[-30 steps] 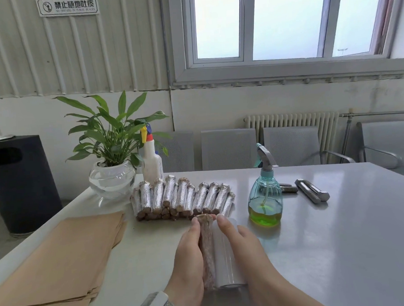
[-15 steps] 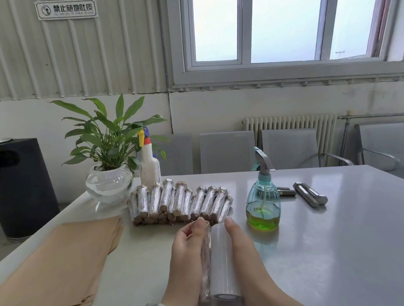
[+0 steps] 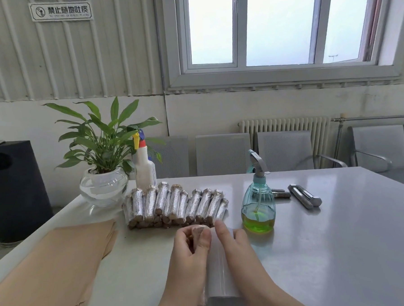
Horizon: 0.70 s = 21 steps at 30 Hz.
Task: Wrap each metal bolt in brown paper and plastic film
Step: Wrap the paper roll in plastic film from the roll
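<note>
Hands wrapping a papered bolt in film at the near edge of the desk.

From the left: a brown paper stack (image 3: 50,273), then the row of wrapped bolts (image 3: 175,207). The left hand (image 3: 188,263) curls around the wrapped bolt (image 3: 199,231), long axis pointing away from the person; the right hand (image 3: 239,251) lies flat along the film roll (image 3: 220,273) beside it. Bare bolts (image 3: 305,195) lie far right. Since the earlier frame, the left fingers have closed further over the bolt's far end.

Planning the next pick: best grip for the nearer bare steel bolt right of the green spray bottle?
Pinch the bare steel bolt mid-shank across its width, coming from above. It lies flat, angled, hex head nearest; the second bolt lies apart to its left.
</note>
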Each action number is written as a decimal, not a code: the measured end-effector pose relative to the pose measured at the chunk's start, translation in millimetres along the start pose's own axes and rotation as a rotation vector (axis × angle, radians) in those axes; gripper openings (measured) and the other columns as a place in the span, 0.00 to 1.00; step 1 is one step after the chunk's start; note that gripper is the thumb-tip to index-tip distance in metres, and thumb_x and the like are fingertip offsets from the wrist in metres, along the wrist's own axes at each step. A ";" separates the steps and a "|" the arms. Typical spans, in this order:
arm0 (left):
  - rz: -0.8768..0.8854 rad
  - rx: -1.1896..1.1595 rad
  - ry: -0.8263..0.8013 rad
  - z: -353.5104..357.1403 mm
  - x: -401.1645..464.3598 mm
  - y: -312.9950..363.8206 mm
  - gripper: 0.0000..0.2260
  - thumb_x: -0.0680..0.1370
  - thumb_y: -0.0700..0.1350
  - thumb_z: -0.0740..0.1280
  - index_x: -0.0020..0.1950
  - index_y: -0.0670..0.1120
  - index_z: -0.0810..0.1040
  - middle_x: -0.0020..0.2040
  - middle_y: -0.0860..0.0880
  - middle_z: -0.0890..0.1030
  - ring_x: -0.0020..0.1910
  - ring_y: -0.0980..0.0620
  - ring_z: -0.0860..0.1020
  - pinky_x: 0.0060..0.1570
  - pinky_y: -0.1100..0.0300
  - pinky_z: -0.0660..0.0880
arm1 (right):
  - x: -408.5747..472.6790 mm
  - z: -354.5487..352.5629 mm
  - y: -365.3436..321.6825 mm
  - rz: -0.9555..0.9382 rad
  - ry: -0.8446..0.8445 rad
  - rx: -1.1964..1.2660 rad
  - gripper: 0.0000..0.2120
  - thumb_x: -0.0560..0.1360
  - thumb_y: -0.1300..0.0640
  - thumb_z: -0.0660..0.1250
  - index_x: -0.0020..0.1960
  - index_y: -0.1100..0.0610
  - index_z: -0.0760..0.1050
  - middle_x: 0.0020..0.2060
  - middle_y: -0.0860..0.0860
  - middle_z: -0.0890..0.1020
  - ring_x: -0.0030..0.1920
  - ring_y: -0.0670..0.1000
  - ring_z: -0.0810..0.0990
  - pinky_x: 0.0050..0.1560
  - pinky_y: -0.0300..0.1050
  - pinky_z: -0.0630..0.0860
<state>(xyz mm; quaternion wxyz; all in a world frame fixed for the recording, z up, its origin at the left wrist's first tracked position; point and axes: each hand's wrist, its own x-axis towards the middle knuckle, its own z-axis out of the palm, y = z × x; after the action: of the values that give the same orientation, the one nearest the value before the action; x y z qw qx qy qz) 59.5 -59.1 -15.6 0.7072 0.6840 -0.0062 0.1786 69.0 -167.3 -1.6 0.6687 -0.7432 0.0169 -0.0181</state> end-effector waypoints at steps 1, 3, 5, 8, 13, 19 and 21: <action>0.017 0.020 0.022 -2.8 1.7 0.1 0.21 0.66 0.60 0.68 0.52 0.49 0.74 0.47 0.50 0.82 0.42 0.63 0.80 0.40 0.72 0.72 | 0.8 0.3 1.3 -0.012 -0.002 -0.011 0.20 0.74 0.33 0.60 0.51 0.50 0.68 0.47 0.45 0.77 0.47 0.38 0.76 0.37 0.35 0.67; 0.037 0.061 0.048 -5.8 3.6 -0.5 0.21 0.66 0.61 0.68 0.52 0.50 0.72 0.47 0.49 0.81 0.42 0.64 0.79 0.38 0.74 0.71 | 0.4 2.5 2.2 -0.040 0.000 0.001 0.19 0.74 0.35 0.62 0.51 0.50 0.67 0.47 0.46 0.78 0.46 0.39 0.77 0.34 0.32 0.69; 0.016 0.051 0.046 -3.8 3.3 -2.2 0.22 0.66 0.62 0.67 0.53 0.52 0.70 0.47 0.49 0.81 0.41 0.65 0.79 0.37 0.74 0.71 | -2.4 6.3 1.7 -0.061 0.005 0.044 0.22 0.70 0.33 0.63 0.51 0.50 0.67 0.47 0.46 0.79 0.44 0.38 0.79 0.31 0.28 0.69; -0.031 -0.057 0.045 1.3 -1.2 -4.4 0.23 0.68 0.65 0.67 0.54 0.51 0.75 0.47 0.51 0.83 0.44 0.63 0.81 0.42 0.69 0.74 | -6.1 12.4 3.5 -0.069 0.050 0.091 0.29 0.62 0.29 0.61 0.51 0.50 0.71 0.45 0.45 0.80 0.39 0.34 0.79 0.30 0.26 0.69; -0.064 -0.224 -0.035 6.3 -7.8 -1.9 0.16 0.73 0.55 0.61 0.52 0.50 0.83 0.49 0.50 0.85 0.52 0.52 0.82 0.48 0.59 0.75 | -3.1 11.1 7.1 -0.103 0.019 0.034 0.34 0.65 0.26 0.55 0.48 0.52 0.82 0.41 0.47 0.85 0.44 0.44 0.83 0.48 0.44 0.78; 0.210 0.292 0.075 4.7 -7.4 4.2 0.13 0.76 0.58 0.56 0.48 0.52 0.75 0.45 0.53 0.81 0.46 0.59 0.78 0.45 0.67 0.71 | 0.7 10.2 5.8 -0.191 0.084 -0.107 0.33 0.68 0.27 0.52 0.50 0.53 0.78 0.43 0.48 0.83 0.47 0.45 0.80 0.47 0.41 0.74; 0.151 0.283 0.122 4.5 -5.5 8.9 0.13 0.79 0.56 0.56 0.46 0.50 0.74 0.42 0.52 0.80 0.43 0.54 0.78 0.39 0.67 0.70 | -6.3 15.7 1.6 -0.244 0.138 -0.120 0.33 0.65 0.25 0.52 0.47 0.52 0.76 0.40 0.46 0.81 0.42 0.40 0.78 0.38 0.33 0.70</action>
<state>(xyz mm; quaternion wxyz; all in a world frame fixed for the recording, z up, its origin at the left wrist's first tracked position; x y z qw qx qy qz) 53.0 -64.8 -8.1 0.5874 0.7624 0.0107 0.2714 63.4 -151.6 -4.8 0.6133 -0.7752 -0.0265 -0.1490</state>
